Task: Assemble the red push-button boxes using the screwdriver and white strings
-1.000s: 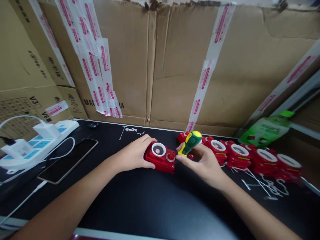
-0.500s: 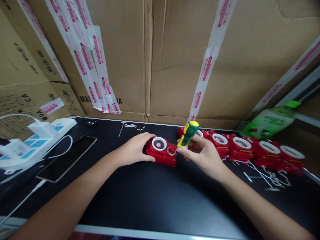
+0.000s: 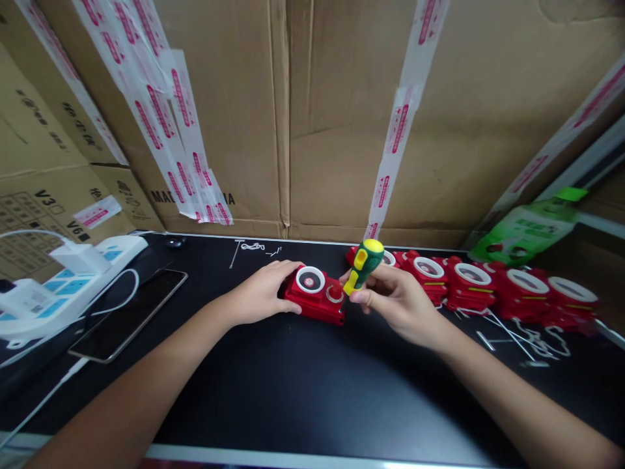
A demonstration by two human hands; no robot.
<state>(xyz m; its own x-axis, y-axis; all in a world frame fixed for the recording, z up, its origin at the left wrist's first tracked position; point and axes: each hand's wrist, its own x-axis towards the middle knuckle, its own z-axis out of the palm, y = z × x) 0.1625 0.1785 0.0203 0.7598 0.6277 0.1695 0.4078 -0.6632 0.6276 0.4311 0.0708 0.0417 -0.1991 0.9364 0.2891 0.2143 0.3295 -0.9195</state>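
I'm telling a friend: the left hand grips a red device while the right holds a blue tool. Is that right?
Not quite: the head view shows the right hand holding a green-and-yellow tool, not a blue one. The left hand grips a red device.

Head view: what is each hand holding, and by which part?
Left hand: the red device, by its left end. Right hand: the green-and-yellow screwdriver, by the handle's lower yellow end.

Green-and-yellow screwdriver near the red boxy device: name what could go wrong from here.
The green-and-yellow plastic-handled screwdriver, tilted in the right hand, might slip and scratch the red boxy device. The device could twist if the left hand, gripping only one end, loosens.
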